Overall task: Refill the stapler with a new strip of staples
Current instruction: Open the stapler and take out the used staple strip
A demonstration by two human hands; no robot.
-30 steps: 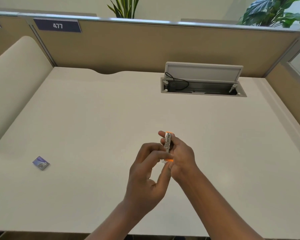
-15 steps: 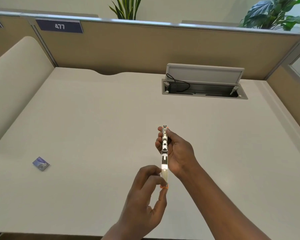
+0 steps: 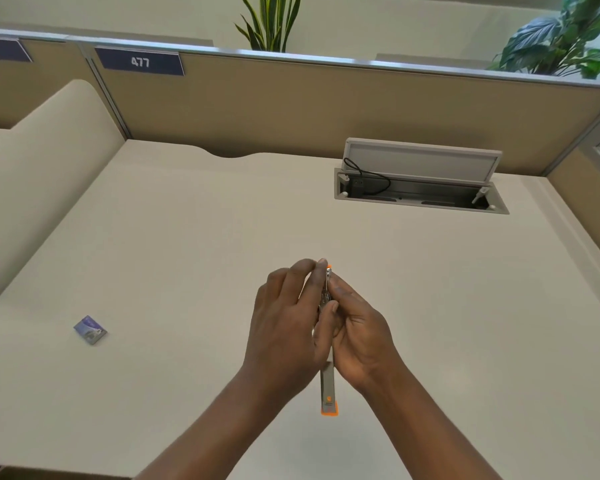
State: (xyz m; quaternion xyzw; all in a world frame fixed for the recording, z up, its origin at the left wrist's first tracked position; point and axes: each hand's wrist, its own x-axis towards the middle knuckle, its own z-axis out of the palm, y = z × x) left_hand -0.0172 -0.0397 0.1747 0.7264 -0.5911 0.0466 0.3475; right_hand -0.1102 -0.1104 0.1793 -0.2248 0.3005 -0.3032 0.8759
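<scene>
The opened stapler (image 3: 328, 386) is being grasped above the surface (image 3: 187, 237) by fingers of the left hand (image 3: 284, 327) and right hand (image 3: 359, 336). A small box (image 3: 90, 330) is being noted at nine o'clock.

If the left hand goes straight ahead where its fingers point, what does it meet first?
Probably nothing near: beyond the left hand lies bare desk, then the left end of the open cable box. Its height is unclear.

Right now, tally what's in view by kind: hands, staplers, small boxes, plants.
hands: 2, left hand and right hand
stapler: 1, held in both
small blue box: 1
plants: 2, middle plant and right plant
Total: 6
</scene>
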